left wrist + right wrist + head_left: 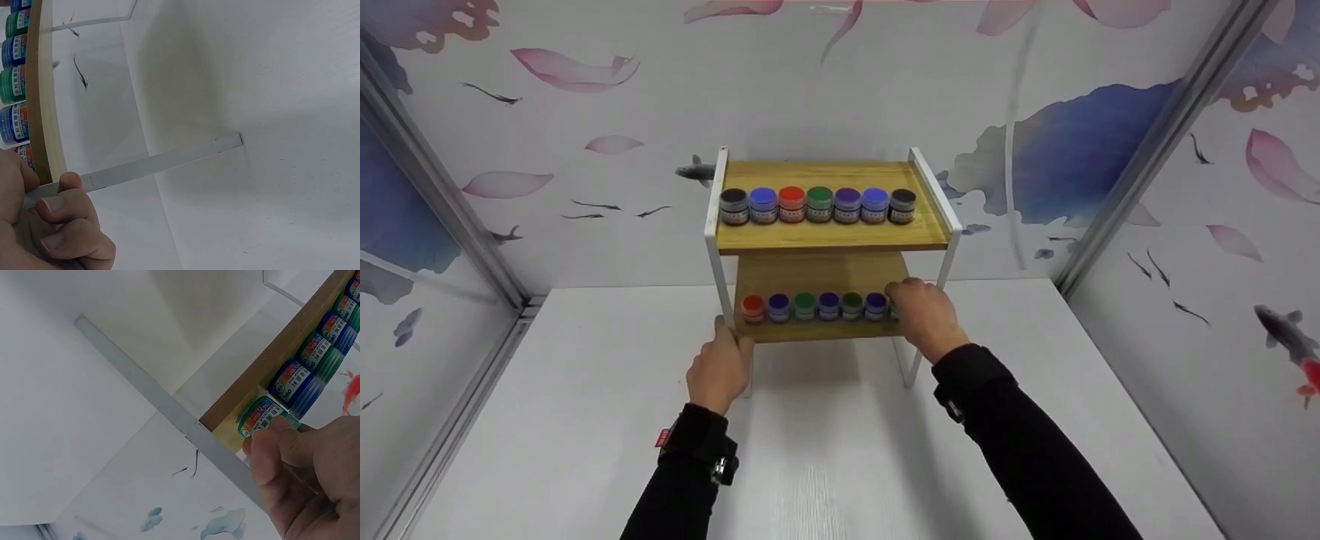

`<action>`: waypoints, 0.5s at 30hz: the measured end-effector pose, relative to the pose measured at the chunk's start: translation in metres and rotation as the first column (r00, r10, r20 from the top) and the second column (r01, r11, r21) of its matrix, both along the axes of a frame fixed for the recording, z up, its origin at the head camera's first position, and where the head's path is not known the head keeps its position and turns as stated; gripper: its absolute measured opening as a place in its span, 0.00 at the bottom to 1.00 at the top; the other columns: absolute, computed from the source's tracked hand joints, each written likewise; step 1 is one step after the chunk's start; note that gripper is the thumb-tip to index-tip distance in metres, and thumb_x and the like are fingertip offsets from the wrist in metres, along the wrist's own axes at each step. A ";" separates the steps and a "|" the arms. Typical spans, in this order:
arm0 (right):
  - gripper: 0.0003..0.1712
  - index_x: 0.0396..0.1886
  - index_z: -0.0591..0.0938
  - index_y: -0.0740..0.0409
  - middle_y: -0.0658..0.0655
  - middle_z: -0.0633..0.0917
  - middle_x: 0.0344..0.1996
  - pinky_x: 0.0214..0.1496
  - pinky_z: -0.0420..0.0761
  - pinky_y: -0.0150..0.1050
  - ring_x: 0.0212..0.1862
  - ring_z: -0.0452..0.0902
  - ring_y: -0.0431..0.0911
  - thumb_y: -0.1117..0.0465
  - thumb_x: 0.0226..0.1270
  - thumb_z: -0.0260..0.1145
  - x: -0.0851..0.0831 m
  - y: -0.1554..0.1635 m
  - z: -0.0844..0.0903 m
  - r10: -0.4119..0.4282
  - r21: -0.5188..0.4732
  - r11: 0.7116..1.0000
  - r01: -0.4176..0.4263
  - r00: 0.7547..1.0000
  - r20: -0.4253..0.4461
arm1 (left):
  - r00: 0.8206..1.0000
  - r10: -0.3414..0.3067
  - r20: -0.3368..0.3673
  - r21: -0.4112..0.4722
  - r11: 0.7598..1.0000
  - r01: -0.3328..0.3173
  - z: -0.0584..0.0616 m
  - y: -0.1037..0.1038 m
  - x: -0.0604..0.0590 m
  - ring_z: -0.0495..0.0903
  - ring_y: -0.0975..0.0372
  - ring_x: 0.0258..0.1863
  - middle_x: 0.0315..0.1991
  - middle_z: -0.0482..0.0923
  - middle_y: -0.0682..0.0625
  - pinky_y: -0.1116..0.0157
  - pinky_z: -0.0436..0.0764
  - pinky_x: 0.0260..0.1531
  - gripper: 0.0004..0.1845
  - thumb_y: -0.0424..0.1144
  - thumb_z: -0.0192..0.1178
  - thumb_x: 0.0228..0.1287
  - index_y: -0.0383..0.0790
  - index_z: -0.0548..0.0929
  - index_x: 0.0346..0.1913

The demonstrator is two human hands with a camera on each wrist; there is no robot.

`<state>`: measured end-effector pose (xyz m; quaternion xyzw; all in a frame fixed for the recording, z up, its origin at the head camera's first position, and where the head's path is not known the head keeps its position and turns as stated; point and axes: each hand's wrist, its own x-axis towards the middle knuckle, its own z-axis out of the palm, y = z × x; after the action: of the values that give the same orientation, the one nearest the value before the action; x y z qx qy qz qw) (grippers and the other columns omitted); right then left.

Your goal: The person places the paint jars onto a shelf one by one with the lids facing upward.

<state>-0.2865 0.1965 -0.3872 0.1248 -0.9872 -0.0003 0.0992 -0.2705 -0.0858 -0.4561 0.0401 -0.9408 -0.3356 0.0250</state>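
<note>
My right hand (928,316) pinches a small green paint jar (260,417) at the right end of the lower shelf (821,268); the thumb and fingers cover part of it. Beside that jar, a row of similar jars in red, blue and green runs leftward, with a blue jar (293,385) nearest. At the left front corner of the rack, my left hand (718,371) grips the white metal leg (163,163), fingers curled around it just by the shelf edge. The red jar (753,308) stands close to that hand.
The upper shelf (832,237) carries another row of jars in black, blue, red, green and purple, including a red one (792,204). Behind the rack rises a patterned wall (825,97), with side walls to left and right. White floor (825,465) lies below.
</note>
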 end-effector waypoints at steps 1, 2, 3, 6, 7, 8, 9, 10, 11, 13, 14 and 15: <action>0.15 0.42 0.83 0.61 0.65 0.85 0.37 0.39 0.83 0.53 0.39 0.83 0.59 0.78 0.56 0.64 0.000 0.000 -0.001 -0.004 -0.004 1.000 0.004 1.000 -0.001 | 1.000 -0.001 0.000 -0.001 1.000 0.001 0.000 0.000 0.000 0.74 0.56 0.22 0.29 0.79 0.43 0.63 0.68 0.18 0.35 0.47 0.40 0.72 0.25 0.53 0.73; 0.15 0.42 0.84 0.61 0.65 0.85 0.37 0.39 0.83 0.53 0.39 0.83 0.60 0.77 0.57 0.63 0.000 0.000 -0.002 -0.007 -0.006 1.000 0.007 1.000 -0.003 | 1.000 -0.001 0.000 -0.004 1.000 0.001 0.000 0.000 0.000 0.74 0.56 0.22 0.29 0.79 0.43 0.63 0.69 0.18 0.35 0.47 0.40 0.71 0.25 0.53 0.73; 0.14 0.42 0.84 0.61 0.65 0.85 0.36 0.38 0.83 0.52 0.39 0.84 0.59 0.77 0.58 0.63 0.000 0.001 -0.003 -0.010 -0.007 1.000 0.010 1.000 -0.006 | 1.000 -0.004 0.001 -0.003 1.000 0.004 0.000 0.000 0.000 0.74 0.56 0.22 0.29 0.80 0.42 0.62 0.69 0.19 0.36 0.47 0.40 0.71 0.24 0.53 0.73; 0.11 0.41 0.84 0.62 0.65 0.85 0.36 0.36 0.83 0.52 0.38 0.84 0.60 0.76 0.61 0.62 0.000 0.001 -0.005 -0.022 -0.018 1.000 0.022 1.000 -0.014 | 1.000 -0.008 0.005 -0.004 1.000 0.008 -0.001 0.001 0.000 0.75 0.56 0.23 0.31 0.81 0.40 0.61 0.71 0.19 0.36 0.47 0.40 0.71 0.25 0.53 0.73; 0.11 0.40 0.84 0.62 0.64 0.85 0.35 0.36 0.83 0.52 0.38 0.84 0.60 0.76 0.61 0.62 0.001 0.001 -0.005 -0.022 -0.018 1.000 0.021 0.999 -0.024 | 1.000 -0.009 0.005 -0.003 1.000 0.009 -0.001 0.000 0.000 0.75 0.56 0.23 0.31 0.81 0.40 0.61 0.71 0.20 0.36 0.47 0.40 0.71 0.25 0.53 0.73; 0.10 0.40 0.84 0.62 0.64 0.85 0.35 0.35 0.83 0.52 0.37 0.84 0.59 0.76 0.61 0.62 0.001 0.001 -0.006 -0.020 -0.016 1.000 0.019 0.999 -0.032 | 1.000 -0.007 0.006 -0.005 1.000 0.007 -0.001 0.001 0.000 0.75 0.56 0.23 0.31 0.81 0.41 0.61 0.71 0.20 0.36 0.47 0.40 0.71 0.25 0.53 0.73; 0.10 0.40 0.84 0.62 0.64 0.85 0.35 0.35 0.83 0.52 0.37 0.84 0.59 0.76 0.61 0.62 0.001 0.001 -0.006 -0.016 -0.015 1.000 0.016 0.999 -0.037 | 1.000 -0.006 0.007 -0.005 1.000 0.006 0.000 0.000 0.000 0.75 0.56 0.23 0.30 0.80 0.41 0.61 0.71 0.19 0.36 0.47 0.40 0.71 0.25 0.52 0.73; 0.10 0.39 0.83 0.63 0.64 0.85 0.35 0.35 0.83 0.52 0.37 0.84 0.59 0.76 0.61 0.62 0.001 0.001 -0.006 -0.011 -0.015 1.000 0.010 0.999 -0.042 | 1.000 -0.004 0.009 -0.006 1.000 0.004 0.000 0.000 0.000 0.74 0.56 0.22 0.29 0.80 0.42 0.62 0.70 0.19 0.36 0.47 0.40 0.71 0.25 0.52 0.73; 0.11 0.40 0.83 0.63 0.64 0.85 0.35 0.35 0.83 0.52 0.36 0.84 0.59 0.76 0.61 0.62 0.001 0.001 -0.006 -0.006 -0.012 1.000 0.005 0.999 -0.046 | 1.000 -0.003 0.012 -0.006 1.000 0.003 0.000 0.000 0.000 0.73 0.56 0.22 0.28 0.79 0.42 0.62 0.69 0.19 0.36 0.47 0.40 0.71 0.25 0.52 0.74; 0.14 0.45 0.83 0.63 0.64 0.85 0.38 0.36 0.83 0.52 0.37 0.84 0.59 0.76 0.60 0.62 0.001 0.001 -0.006 0.004 -0.002 1.000 -0.004 0.999 -0.048 | 1.000 -0.003 0.013 -0.009 1.000 0.003 0.000 -0.001 0.000 0.72 0.57 0.21 0.26 0.77 0.44 0.63 0.67 0.18 0.36 0.47 0.40 0.71 0.25 0.52 0.74; 0.16 0.48 0.82 0.63 0.64 0.84 0.40 0.36 0.84 0.52 0.37 0.84 0.59 0.76 0.60 0.62 0.001 0.000 -0.006 0.006 0.003 1.000 -0.006 0.999 -0.045 | 1.000 -0.002 0.012 -0.012 1.000 0.003 0.000 -0.001 0.000 0.72 0.57 0.21 0.26 0.76 0.44 0.63 0.67 0.18 0.36 0.47 0.40 0.71 0.25 0.52 0.73; 0.19 0.51 0.81 0.63 0.64 0.84 0.42 0.36 0.84 0.52 0.37 0.84 0.59 0.76 0.60 0.62 0.001 0.000 -0.007 0.007 0.006 1.000 -0.007 0.999 -0.044 | 1.000 -0.002 0.013 -0.012 1.000 0.003 0.000 -0.002 0.000 0.72 0.57 0.21 0.25 0.76 0.45 0.63 0.67 0.18 0.37 0.47 0.40 0.71 0.25 0.52 0.73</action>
<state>-0.2853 0.1965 -0.3937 0.1284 -0.9843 -0.0058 0.1207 -0.2701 -0.0877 -0.4563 0.0410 -0.9430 -0.3297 0.0186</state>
